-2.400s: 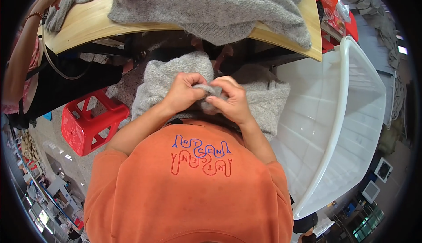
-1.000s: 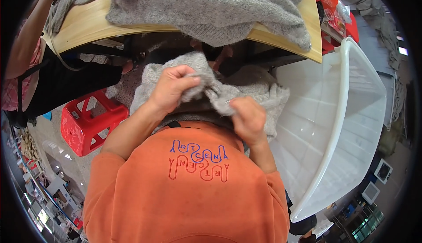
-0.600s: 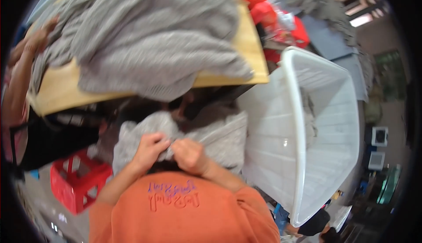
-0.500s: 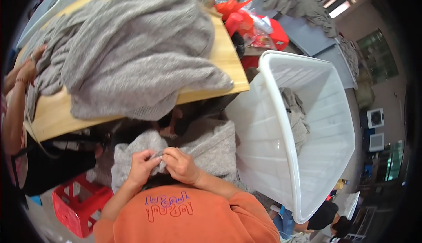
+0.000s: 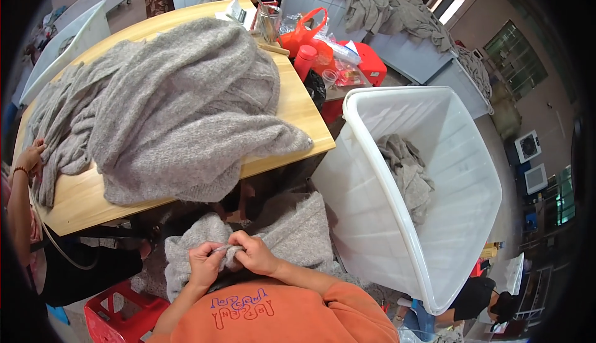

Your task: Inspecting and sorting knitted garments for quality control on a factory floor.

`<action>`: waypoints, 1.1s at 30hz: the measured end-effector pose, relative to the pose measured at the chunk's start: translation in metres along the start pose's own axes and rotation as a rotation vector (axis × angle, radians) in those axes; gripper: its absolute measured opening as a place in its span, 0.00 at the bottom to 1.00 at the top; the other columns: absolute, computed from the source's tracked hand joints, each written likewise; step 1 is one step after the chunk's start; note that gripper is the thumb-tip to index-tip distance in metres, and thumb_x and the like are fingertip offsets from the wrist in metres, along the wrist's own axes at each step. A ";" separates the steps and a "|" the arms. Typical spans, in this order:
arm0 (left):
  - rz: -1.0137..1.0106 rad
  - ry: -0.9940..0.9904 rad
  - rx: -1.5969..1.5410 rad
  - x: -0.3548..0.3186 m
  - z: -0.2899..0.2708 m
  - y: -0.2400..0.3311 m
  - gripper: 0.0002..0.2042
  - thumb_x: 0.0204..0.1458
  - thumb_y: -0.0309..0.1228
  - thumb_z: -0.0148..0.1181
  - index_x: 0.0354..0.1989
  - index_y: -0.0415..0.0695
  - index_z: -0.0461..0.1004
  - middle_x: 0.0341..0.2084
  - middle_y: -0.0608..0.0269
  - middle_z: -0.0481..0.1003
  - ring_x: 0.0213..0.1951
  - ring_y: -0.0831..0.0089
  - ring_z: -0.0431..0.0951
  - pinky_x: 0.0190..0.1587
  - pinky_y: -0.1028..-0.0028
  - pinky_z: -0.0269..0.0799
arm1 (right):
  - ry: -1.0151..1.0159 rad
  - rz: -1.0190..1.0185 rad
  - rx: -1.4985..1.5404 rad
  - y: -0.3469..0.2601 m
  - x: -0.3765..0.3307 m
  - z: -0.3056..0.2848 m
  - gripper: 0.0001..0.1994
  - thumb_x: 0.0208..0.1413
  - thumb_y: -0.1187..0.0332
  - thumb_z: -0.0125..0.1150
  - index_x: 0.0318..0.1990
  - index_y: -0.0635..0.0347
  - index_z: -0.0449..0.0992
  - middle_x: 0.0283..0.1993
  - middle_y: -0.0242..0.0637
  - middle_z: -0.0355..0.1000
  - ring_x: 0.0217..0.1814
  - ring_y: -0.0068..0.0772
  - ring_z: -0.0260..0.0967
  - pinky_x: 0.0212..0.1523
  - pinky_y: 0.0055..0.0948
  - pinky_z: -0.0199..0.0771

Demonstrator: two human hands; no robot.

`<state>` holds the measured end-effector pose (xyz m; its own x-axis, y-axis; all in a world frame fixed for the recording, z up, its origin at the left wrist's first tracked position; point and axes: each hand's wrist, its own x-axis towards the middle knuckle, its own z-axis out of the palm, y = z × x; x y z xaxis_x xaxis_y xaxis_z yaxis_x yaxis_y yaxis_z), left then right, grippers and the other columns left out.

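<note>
A grey knitted garment (image 5: 298,228) lies over my lap, below the table's near edge. My left hand (image 5: 206,265) pinches a fold of its edge. Close beside it, my right hand (image 5: 255,253) grips the same edge between thumb and fingers. A short stretch of knit shows between the two hands; whether anything small is held there, I cannot tell. On the wooden table (image 5: 285,136) ahead, a large heap of grey knitwear (image 5: 186,113) is piled up.
At my right stands a big white plastic bin (image 5: 385,209) with grey knitwear (image 5: 406,178) inside. A co-worker's hand (image 5: 32,157) touches the heap at far left. A red stool (image 5: 121,312) is at lower left. Red bags and a bottle (image 5: 304,59) stand beyond the table.
The view has tilted, so the table and heap sit lower and more of the room behind shows. My hands stay on the garment's edge. The co-worker's hand at left has shifted on the knitwear.
</note>
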<state>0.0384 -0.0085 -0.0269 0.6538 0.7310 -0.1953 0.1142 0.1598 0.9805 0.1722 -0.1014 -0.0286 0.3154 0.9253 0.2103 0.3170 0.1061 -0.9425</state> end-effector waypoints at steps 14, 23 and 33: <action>0.476 0.062 0.559 0.000 0.009 0.002 0.04 0.38 0.17 0.54 0.23 0.38 0.72 0.18 0.54 0.71 0.22 0.60 0.72 0.23 0.69 0.66 | 0.046 0.222 0.068 0.013 -0.001 0.011 0.05 0.42 0.75 0.50 0.28 0.64 0.70 0.24 0.42 0.69 0.24 0.33 0.68 0.26 0.28 0.67; 0.625 0.145 0.690 -0.006 0.013 0.003 0.05 0.38 0.19 0.54 0.26 0.39 0.72 0.19 0.53 0.70 0.21 0.58 0.72 0.22 0.67 0.66 | 0.118 0.026 -0.198 0.008 0.004 0.012 0.04 0.39 0.74 0.50 0.25 0.62 0.67 0.25 0.46 0.67 0.28 0.50 0.66 0.26 0.41 0.66; 0.079 0.110 0.403 -0.004 0.014 -0.003 0.05 0.44 0.26 0.55 0.27 0.38 0.74 0.19 0.52 0.73 0.23 0.65 0.76 0.26 0.70 0.70 | -0.027 0.051 -0.273 0.011 0.006 0.005 0.07 0.39 0.73 0.52 0.29 0.62 0.71 0.25 0.46 0.68 0.24 0.45 0.68 0.25 0.34 0.68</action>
<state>0.0463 -0.0213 -0.0292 0.5910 0.8006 -0.0991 0.3649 -0.1557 0.9179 0.1731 -0.0927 -0.0389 0.3148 0.9366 0.1537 0.5314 -0.0398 -0.8462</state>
